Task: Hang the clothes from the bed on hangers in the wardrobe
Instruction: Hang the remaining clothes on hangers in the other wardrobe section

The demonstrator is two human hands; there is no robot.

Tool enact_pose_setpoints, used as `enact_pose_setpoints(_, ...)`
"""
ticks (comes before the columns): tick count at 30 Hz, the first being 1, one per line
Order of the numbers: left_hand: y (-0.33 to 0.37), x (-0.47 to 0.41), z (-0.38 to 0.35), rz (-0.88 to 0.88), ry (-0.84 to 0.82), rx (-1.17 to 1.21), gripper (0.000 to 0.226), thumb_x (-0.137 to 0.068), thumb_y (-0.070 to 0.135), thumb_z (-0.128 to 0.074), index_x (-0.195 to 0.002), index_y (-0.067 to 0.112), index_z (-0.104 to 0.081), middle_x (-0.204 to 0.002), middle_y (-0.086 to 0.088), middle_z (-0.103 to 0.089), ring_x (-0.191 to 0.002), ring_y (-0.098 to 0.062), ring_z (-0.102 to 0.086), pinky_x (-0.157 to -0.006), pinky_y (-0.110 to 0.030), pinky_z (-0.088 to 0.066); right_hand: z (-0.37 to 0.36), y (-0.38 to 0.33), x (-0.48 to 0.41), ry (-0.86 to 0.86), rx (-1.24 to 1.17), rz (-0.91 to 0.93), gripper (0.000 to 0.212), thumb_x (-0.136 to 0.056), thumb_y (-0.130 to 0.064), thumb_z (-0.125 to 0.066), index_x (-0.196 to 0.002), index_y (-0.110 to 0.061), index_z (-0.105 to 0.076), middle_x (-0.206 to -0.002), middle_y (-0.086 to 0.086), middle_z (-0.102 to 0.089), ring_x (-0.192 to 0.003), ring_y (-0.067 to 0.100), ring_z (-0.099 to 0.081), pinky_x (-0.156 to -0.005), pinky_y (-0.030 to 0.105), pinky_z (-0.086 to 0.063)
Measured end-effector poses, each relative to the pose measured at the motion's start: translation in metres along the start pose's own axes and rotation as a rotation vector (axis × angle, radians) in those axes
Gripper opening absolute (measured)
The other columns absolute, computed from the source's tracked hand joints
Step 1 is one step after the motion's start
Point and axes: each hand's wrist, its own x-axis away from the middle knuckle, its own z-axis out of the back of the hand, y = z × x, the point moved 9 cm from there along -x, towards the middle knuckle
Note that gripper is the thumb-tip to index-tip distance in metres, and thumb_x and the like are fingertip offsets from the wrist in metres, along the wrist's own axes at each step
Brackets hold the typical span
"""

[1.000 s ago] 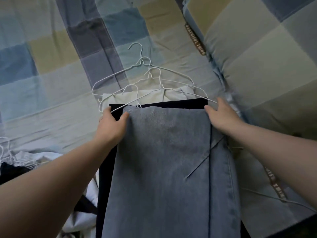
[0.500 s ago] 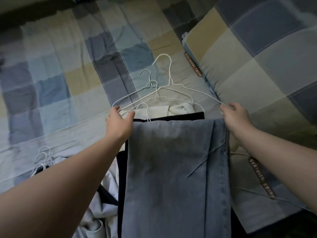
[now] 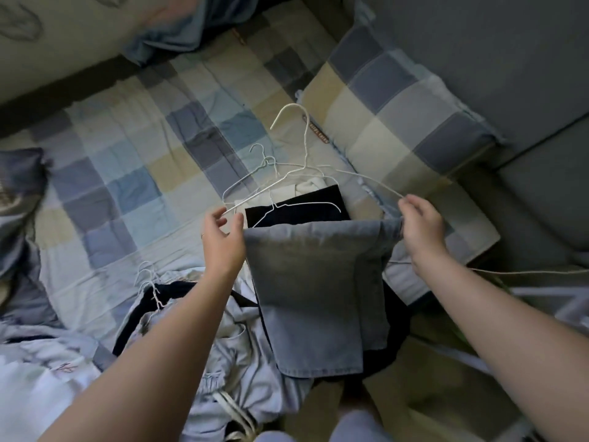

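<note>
Grey-blue jeans hang folded over the bar of a white wire hanger, lifted above the bed. My left hand pinches the hanger's left end together with the jeans' edge. At the other end, my right hand grips the hanger and the fabric. Beneath lie a dark garment and a white garment, each with a wire hanger on it. More clothes on hangers are heaped at the bed's near edge.
The bed has a checked blue and beige sheet. A checked pillow lies to the right against a grey headboard. A thin white cable runs off to the right. Floor shows at the bottom.
Both hands have lifted the hanger with the jeans up off the pile and toward me. The dark garment beneath is now exposed. The view has pulled back from the bed.
</note>
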Motion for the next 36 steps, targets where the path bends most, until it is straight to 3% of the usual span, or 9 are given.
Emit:
enact_pose_setpoints(5, 0.030, 0.070, 0.039, -0.107, -0.057, 0.015, 0.031, -0.095, 0.046, -0.059, -0.121, 0.036, -0.045, -0.132, -0.002, -0.051, -0.112, -0.018, -0.058, -0.100, -0.043, -0.050, 0.059, -0.007, 0.100, 0.119, -0.136, -0.013, 0.039, -0.097, -0.028, -0.055, -0.134, -0.014, -0.056, -0.123, 0.000, -0.060, -0.115, 0.015, -0.055, -0.095, 0.029, -0.044)
enact_pose_setpoints(8, 0.047, 0.109, 0.057, -0.151, -0.109, 0.039, 0.039, -0.095, 0.047, -0.059, -0.129, 0.030, -0.047, -0.134, -0.002, -0.050, -0.094, -0.002, -0.056, -0.094, -0.036, -0.049, 0.092, -0.010, 0.158, 0.176, -0.210, -0.005, 0.038, -0.098, -0.028, -0.054, -0.135, -0.016, -0.055, -0.125, -0.002, -0.059, -0.114, 0.013, -0.054, -0.090, 0.026, -0.042)
enact_pose_setpoints(11, 0.073, 0.145, 0.070, -0.231, -0.171, 0.077, 0.040, -0.094, 0.049, -0.060, -0.126, 0.031, -0.046, -0.135, 0.000, -0.050, -0.093, 0.000, -0.055, -0.090, -0.031, -0.048, 0.127, -0.013, 0.211, 0.262, -0.270, 0.030, 0.037, -0.098, -0.026, -0.054, -0.133, -0.015, -0.056, -0.126, -0.002, -0.059, -0.114, 0.012, -0.054, -0.084, 0.020, -0.041)
enact_pose_setpoints(13, 0.090, 0.166, 0.076, -0.303, -0.206, 0.078, 0.041, -0.094, 0.048, -0.061, -0.126, 0.027, -0.047, -0.134, 0.000, -0.051, -0.095, 0.001, -0.055, -0.082, -0.020, -0.046, 0.149, -0.011, 0.244, 0.312, -0.317, 0.038, 0.034, -0.098, -0.026, -0.054, -0.131, -0.019, -0.057, -0.123, -0.004, -0.059, -0.112, 0.011, -0.054, -0.079, 0.018, -0.040)
enact_pose_setpoints(15, 0.101, 0.188, 0.078, -0.354, -0.233, 0.065, 0.046, -0.093, 0.047, -0.062, -0.128, 0.021, -0.047, -0.132, 0.001, -0.053, -0.093, 0.006, -0.054, -0.075, -0.012, -0.041, 0.170, -0.005, 0.275, 0.353, -0.347, 0.045, 0.032, -0.098, -0.027, -0.054, -0.129, -0.023, -0.057, -0.122, -0.006, -0.058, -0.114, 0.010, -0.053, -0.086, 0.021, -0.041)
enact_pose_setpoints(20, 0.111, 0.241, 0.078, -0.440, -0.302, 0.053, 0.040, -0.092, 0.048, -0.063, -0.121, 0.027, -0.045, -0.125, 0.005, -0.054, -0.096, 0.000, -0.056, -0.084, -0.024, -0.047, 0.214, 0.020, 0.345, 0.472, -0.426, 0.039, 0.036, -0.097, -0.024, -0.055, -0.134, -0.019, -0.055, -0.130, 0.001, -0.058, -0.121, 0.016, -0.053, -0.106, 0.037, -0.042)
enact_pose_setpoints(24, 0.121, 0.279, 0.071, -0.498, -0.330, 0.007, 0.040, -0.094, 0.049, -0.060, -0.121, 0.023, -0.046, -0.124, 0.002, -0.055, -0.101, -0.011, -0.056, -0.090, -0.031, -0.044, 0.243, 0.047, 0.394, 0.551, -0.480, 0.031, 0.038, -0.097, -0.024, -0.056, -0.135, -0.018, -0.055, -0.126, -0.002, -0.060, -0.118, 0.013, -0.056, -0.105, 0.037, -0.045)
enact_pose_setpoints(31, 0.126, 0.363, 0.057, -0.618, -0.382, -0.044, 0.034, -0.097, 0.047, -0.056, -0.119, 0.023, -0.045, -0.120, 0.002, -0.054, -0.084, 0.000, -0.051, -0.087, -0.032, -0.038, 0.299, 0.100, 0.478, 0.686, -0.437, 0.036, 0.035, -0.096, -0.030, -0.059, -0.131, -0.023, -0.059, -0.121, -0.009, -0.062, -0.114, 0.009, -0.059, -0.101, 0.040, -0.049)
enact_pose_setpoints(36, 0.107, 0.439, 0.045, -0.684, -0.465, -0.038, 0.032, -0.093, 0.055, -0.057, -0.110, 0.031, -0.045, -0.117, 0.004, -0.056, -0.089, -0.004, -0.055, -0.088, -0.036, -0.043, 0.353, 0.146, 0.557, 0.784, -0.398, 0.068, 0.020, -0.095, -0.020, -0.061, -0.113, -0.025, -0.068, -0.102, -0.004, -0.070, -0.097, 0.012, -0.066, -0.090, 0.042, -0.056)
